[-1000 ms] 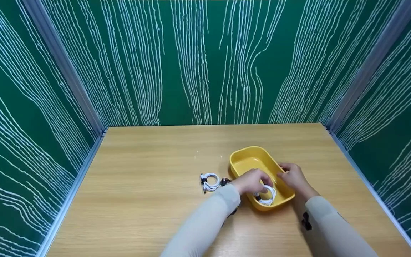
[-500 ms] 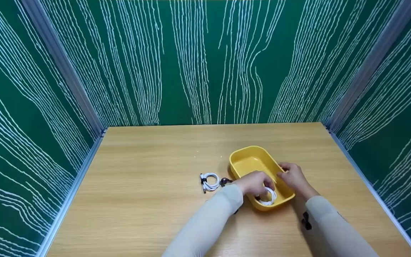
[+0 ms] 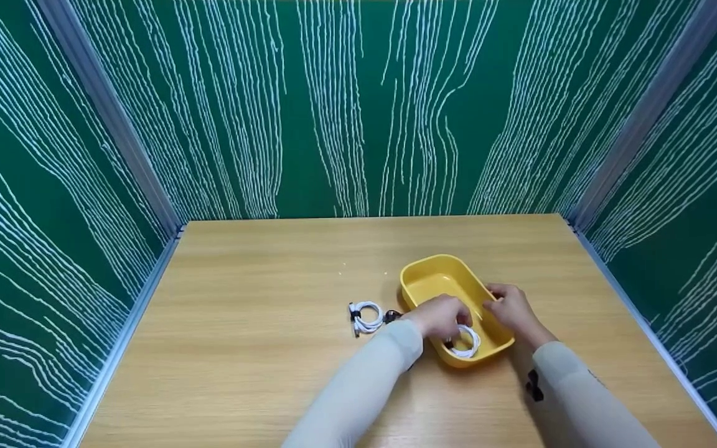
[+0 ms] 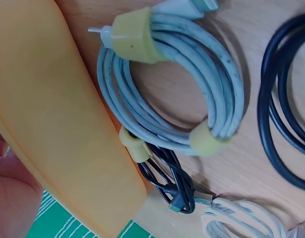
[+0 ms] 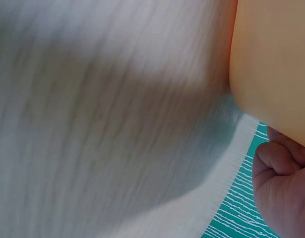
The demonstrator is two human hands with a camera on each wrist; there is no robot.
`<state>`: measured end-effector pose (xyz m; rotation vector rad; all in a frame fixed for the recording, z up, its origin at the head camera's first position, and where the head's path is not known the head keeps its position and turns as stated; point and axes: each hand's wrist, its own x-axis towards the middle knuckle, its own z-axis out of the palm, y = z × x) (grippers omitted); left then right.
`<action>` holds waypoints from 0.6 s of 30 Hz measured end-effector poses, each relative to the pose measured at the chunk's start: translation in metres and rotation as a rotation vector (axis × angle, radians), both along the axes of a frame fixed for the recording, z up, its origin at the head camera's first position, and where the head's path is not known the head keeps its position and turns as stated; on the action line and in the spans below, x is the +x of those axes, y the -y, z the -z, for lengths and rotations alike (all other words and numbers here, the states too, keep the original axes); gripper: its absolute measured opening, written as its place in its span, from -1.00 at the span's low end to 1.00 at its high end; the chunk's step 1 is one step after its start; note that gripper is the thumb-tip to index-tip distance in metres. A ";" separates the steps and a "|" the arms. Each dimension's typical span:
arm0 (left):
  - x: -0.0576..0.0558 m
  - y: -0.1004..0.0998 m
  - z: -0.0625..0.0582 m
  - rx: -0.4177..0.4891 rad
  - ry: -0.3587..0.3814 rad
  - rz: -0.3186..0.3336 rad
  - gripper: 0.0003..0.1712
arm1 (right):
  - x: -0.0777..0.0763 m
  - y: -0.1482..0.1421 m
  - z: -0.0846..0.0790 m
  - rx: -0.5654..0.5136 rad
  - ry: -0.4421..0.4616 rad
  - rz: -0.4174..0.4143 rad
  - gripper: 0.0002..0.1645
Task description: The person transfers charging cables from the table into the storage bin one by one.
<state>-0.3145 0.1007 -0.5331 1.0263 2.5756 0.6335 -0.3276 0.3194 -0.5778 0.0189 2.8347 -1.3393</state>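
Observation:
My left hand [image 3: 439,316] reaches over the near-left rim of a yellow plastic box [image 3: 433,278]. Its bent fingers are on a coiled white cable [image 3: 473,343] low inside the box, and seem to pinch the coil's upper edge; the contact is partly hidden. On the right long side, my right hand [image 3: 513,311] grips the box rim, thumb inside and fingers outside. The left wrist view shows the box's outer wall [image 4: 58,124] and part of the left hand [image 4: 13,193]. The right wrist view has the right hand [image 5: 283,183] below the wall, fingertips hidden.
Left of the box lies another coiled white cable [image 3: 369,317], next to a black bundle [image 3: 393,316]. Beneath the left arm are a pale grey coil [image 4: 216,79] with yellow bands, a thin black cable [image 4: 167,173] and a thicker black coil [image 4: 266,104], all on the wooden table [image 3: 259,274].
My left hand has dipped slightly and come back up a little inside the box, the white coil shifting slightly with it. The box and my right hand have stayed in place.

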 end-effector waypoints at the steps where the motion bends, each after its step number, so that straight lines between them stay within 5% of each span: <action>1: 0.000 0.000 0.000 -0.008 -0.008 0.000 -0.78 | 0.000 0.000 0.000 -0.001 0.004 0.000 -0.47; 10: -0.003 0.005 0.002 -0.023 -0.029 0.004 -0.83 | 0.000 0.000 0.000 -0.012 -0.003 -0.004 -0.48; 18: -0.008 0.008 0.001 0.006 -0.029 0.010 -0.67 | 0.002 -0.001 0.001 0.066 -0.100 -0.034 -0.54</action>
